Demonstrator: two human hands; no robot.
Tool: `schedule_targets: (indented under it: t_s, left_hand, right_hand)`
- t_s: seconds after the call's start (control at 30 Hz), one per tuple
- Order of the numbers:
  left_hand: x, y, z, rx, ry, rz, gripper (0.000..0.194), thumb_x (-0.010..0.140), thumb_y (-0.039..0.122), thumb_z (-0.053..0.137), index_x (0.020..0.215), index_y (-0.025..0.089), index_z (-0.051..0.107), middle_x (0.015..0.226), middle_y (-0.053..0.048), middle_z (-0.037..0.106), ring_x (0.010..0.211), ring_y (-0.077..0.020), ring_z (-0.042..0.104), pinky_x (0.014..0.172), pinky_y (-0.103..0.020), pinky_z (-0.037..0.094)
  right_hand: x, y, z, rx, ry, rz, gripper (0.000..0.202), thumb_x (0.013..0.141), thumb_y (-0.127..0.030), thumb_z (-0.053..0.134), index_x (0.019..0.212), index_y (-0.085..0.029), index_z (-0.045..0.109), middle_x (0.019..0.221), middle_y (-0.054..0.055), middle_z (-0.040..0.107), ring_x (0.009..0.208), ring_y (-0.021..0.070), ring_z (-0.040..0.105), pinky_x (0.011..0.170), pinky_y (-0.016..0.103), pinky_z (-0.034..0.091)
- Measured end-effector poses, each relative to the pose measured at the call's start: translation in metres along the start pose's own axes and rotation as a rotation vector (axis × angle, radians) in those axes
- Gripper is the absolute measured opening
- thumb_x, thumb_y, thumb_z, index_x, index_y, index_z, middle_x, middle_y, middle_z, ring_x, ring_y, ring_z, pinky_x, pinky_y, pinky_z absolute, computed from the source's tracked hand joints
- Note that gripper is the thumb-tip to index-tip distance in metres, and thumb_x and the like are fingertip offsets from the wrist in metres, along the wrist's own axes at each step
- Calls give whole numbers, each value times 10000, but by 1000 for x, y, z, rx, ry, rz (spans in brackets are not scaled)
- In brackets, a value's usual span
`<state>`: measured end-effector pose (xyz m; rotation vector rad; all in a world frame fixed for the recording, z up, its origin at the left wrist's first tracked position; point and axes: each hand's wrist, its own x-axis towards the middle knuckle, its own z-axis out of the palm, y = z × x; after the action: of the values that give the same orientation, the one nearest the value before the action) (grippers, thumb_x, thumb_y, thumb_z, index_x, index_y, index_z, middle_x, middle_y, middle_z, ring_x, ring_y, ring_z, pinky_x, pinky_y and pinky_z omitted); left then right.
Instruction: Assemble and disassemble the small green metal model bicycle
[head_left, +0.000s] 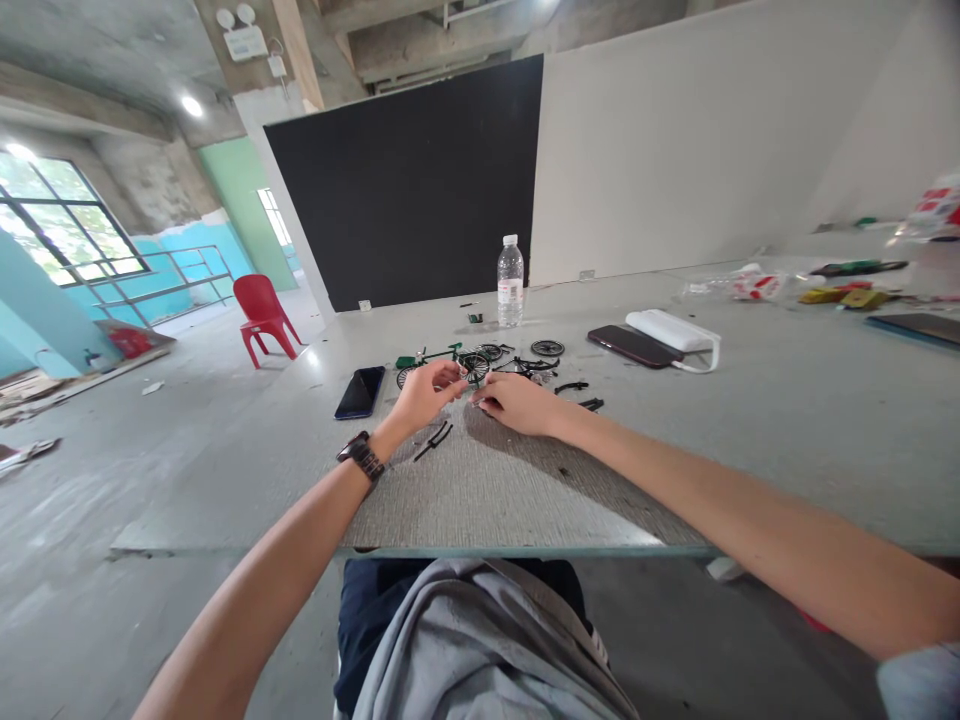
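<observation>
My left hand (424, 394), with a watch on its wrist, is closed in a pinch in front of a small green model bicycle (439, 356). My right hand (519, 402) lies low over the tabletop, its fingers bent together close to the left fingertips. What either hand grips is too small or hidden to make out. Just behind the fingers is the bicycle's spoked wheel (475, 368). Loose black model parts (529, 366) and a separate wheel (547, 348) lie beyond my right hand. A thin black forked piece (434, 441) rests nearer me.
A phone (360, 392) lies left of my hands. A water bottle (510, 285) stands behind the parts. To the right are a dark phone (634, 346), a white power bank (667, 330) and crumpled plastic wrap (750, 284). The table's front edge (525, 551) is near my lap.
</observation>
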<state>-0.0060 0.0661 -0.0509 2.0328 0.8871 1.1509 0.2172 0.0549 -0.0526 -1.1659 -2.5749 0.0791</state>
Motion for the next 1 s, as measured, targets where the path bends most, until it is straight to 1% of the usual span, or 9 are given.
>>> schedule_targets:
  t_s: [0.17,0.33,0.47,0.57,0.67,0.83,1.0]
  left_hand:
    - [0,-1,0,15,2,-1,208,907,321,734,1026,161,674,906,-72,751,786,-172,715,698,-277,566]
    - [1,1,0,-11,-2,-23,182,896,277,737,1014,158,666,884,-59,742,747,-161,704,694,-280,568]
    - [1,2,0,-12,-5,-34,168,895,261,742,1000,158,661,865,-52,737,724,-153,697,685,-275,563]
    - [1,2,0,-4,-2,-30,168,895,259,748,999,161,661,853,-46,738,711,-149,693,687,-273,561]
    - [1,4,0,-9,-3,-33,158,895,251,745,996,163,662,853,-43,738,713,-149,693,688,-273,563]
    - [1,7,1,-11,-10,-43,148,893,238,745,980,161,654,830,-33,731,684,-143,687,672,-269,552]
    - [1,7,1,-11,-16,-47,150,896,239,743,984,165,648,832,-32,728,690,-146,693,677,-275,554]
  right_hand:
    - [-1,-2,-3,-8,-8,-4,360,1022,-196,496,1219,-186,797,1115,156,712,929,258,696,847,389,527]
    - [-3,-1,-7,10,13,-35,339,998,-165,526,1187,-199,806,1112,140,724,937,249,692,883,392,519]
    - [-5,0,-10,29,4,-27,325,983,-145,547,1136,-228,822,1060,118,725,861,227,682,811,364,512]
    - [-6,0,-11,19,8,-44,339,981,-135,538,1138,-234,822,1029,107,722,818,209,667,780,351,499]
    - [-6,1,-10,0,17,-75,351,980,-132,528,1148,-231,819,1022,103,722,828,204,667,787,348,496]
    - [-5,2,-6,11,43,-74,321,984,-158,548,1132,-223,826,1000,108,729,834,209,675,782,345,504]
    - [-4,2,-6,8,56,-88,318,979,-144,554,1110,-221,833,985,108,732,847,214,679,819,353,505]
